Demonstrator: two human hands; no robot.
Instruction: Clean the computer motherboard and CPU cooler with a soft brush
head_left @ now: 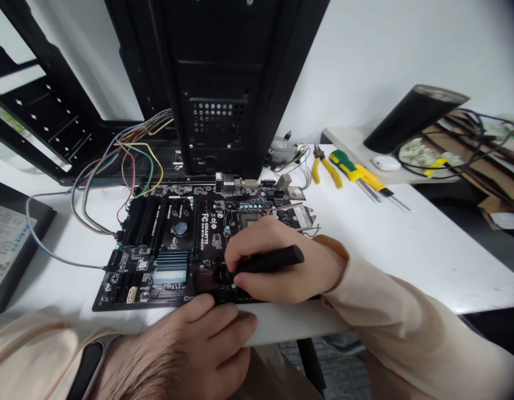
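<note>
My right hand (273, 261) is closed in a pinch around the black handle of a brush (282, 258). Its dark, see-through bristles lie over the lower middle of a black Gigabyte motherboard (215, 233), close to a blue heatsink (171, 266). The hand covers part of the board, next to the CPU socket (250, 219). My left hand (206, 344) rests at the board's front edge, fingers curled and side by side. Its thumb and palm are hidden, so anything inside it cannot be seen. Thin coloured wires (115, 166) reach the board's left side.
Behind the board stands an open black computer case (223, 66). A power supply (15, 239) lies at left. On the white table (398, 255) to the right are yellow pliers (323, 166), screwdrivers (357, 173) and a CPU cooler (282, 151). A black cylinder (410, 116) leans farther right.
</note>
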